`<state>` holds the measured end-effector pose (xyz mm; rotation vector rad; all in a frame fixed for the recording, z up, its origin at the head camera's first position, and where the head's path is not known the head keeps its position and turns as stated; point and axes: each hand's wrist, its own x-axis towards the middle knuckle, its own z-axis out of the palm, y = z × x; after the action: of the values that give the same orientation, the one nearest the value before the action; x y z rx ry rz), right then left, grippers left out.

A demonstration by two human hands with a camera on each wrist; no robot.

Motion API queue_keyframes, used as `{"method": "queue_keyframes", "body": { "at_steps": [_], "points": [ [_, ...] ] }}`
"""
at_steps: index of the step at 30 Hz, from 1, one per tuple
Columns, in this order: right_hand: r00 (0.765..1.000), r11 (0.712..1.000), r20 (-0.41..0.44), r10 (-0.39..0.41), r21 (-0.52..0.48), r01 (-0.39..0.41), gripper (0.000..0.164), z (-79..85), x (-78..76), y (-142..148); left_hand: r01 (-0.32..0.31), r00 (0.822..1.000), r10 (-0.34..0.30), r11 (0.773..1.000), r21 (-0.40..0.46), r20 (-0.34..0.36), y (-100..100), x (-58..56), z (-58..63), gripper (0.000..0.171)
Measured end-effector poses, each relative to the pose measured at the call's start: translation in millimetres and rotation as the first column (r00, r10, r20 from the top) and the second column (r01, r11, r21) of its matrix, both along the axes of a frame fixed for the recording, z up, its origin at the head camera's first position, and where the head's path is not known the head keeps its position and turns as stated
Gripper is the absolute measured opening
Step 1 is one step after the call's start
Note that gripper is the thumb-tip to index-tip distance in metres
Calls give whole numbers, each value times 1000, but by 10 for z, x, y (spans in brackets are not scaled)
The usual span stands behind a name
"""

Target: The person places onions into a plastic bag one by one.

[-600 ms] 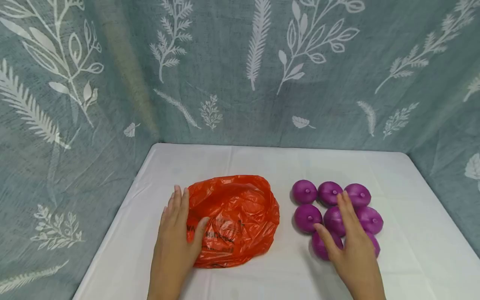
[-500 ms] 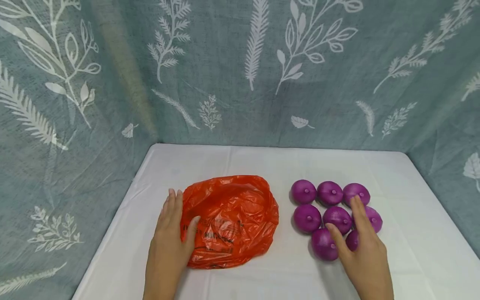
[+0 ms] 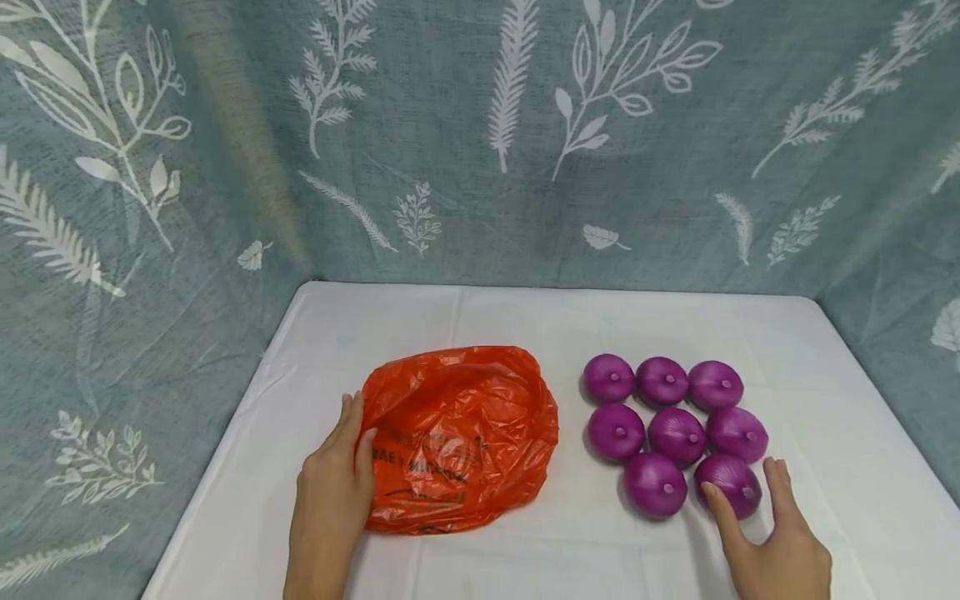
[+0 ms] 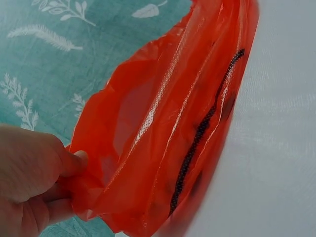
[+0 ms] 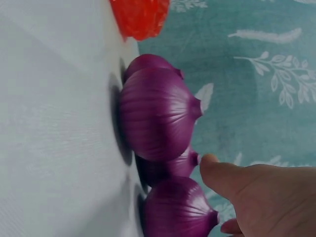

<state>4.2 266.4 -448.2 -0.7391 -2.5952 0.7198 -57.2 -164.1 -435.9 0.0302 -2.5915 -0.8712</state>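
An orange-red plastic bag (image 3: 465, 442) with dark print lies left of the table's middle, its mouth gaping. At its left rim my left hand (image 3: 330, 483) pinches the plastic between thumb and fingers, as the left wrist view shows with the bag's edge (image 4: 94, 192). My right hand (image 3: 780, 550) is at the front right purple onion (image 3: 731, 483), thumb and fingers spread on either side of it. In the right wrist view the thumb (image 5: 222, 175) is above that onion (image 5: 180, 210); whether it touches is unclear.
Several more purple onions (image 3: 617, 432) sit close together in rows to the bag's right. They rest on a white-covered table (image 3: 525, 317). A grey-green curtain (image 3: 465, 150) with white leaf prints stands behind and at both sides.
My right hand has moved right and toward me, off the middle onions to the front right one. My left hand has shifted slightly left, its thumb drawing in to the bag's rim.
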Motion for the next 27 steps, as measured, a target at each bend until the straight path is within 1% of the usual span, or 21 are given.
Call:
{"method": "queue_keyframes", "body": {
  "at_steps": [3,6,8,11,13,16,20,23,25,27],
  "points": [
    [997,1000,71,-22,-14,23,92,-33,-1,9,-2,1000,2,1000,7,-2,-5,-3,12,58],
    [992,999,122,-15,-34,19,96,-64,-20,18,-5,1000,5,1000,14,-3,-15,-2,15,55],
    [991,999,132,-1,-47,8,98,-84,-38,26,-7,1000,7,1000,22,-10,-22,0,13,54],
    [991,998,134,9,-61,-1,97,-108,-57,35,-6,1000,6,1000,24,-20,-30,5,4,51],
    [992,998,127,8,-61,0,93,-122,-62,37,-5,1000,6,1000,26,-29,-32,9,-3,51],
    [992,999,125,-7,-50,13,87,-142,-57,26,2,999,-1,999,32,-41,-32,8,-13,50],
    [991,999,132,-25,-45,31,84,-164,-52,-1,6,999,-3,999,41,-54,-38,5,-22,48],
    [994,998,108,-22,-52,28,82,-173,-52,-17,3,999,-1,999,40,-50,-48,-1,-22,49],
    [997,999,73,-20,-49,23,79,-180,-40,-21,6,999,-4,999,40,-51,-48,-6,-25,49],
    [997,998,74,-21,-59,26,79,-173,-28,-23,13,999,-11,999,42,-48,-40,-7,-27,49]
  ]
}}
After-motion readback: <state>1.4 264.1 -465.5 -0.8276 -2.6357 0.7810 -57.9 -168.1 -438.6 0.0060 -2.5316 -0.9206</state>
